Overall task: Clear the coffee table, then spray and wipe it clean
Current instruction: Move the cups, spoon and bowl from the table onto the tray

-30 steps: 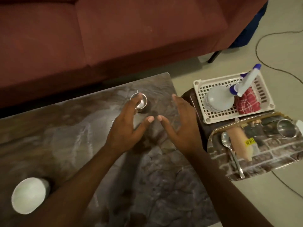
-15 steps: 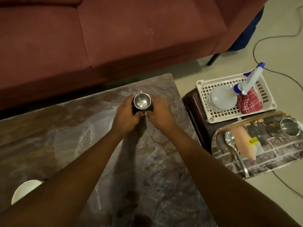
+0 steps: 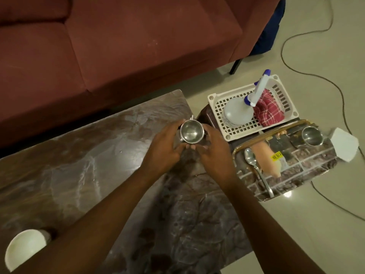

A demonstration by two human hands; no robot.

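Steel cup (image 3: 192, 131) sat cupped between both hands, left hand (image 3: 164, 149) and right hand (image 3: 214, 153), fingers wrapped around its sides, at the table (image 3: 88, 165) edge nearest the tray (image 3: 308, 171). Keeping it level and setting it beside the second cup (image 3: 312, 136) on that tray looked the sound course.

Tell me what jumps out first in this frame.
Both hands, left hand and right hand, cup a steel cup at the table's far right end. To the right, a tray holds another steel cup and a spoon; behind it, a basket holds a spray bottle.
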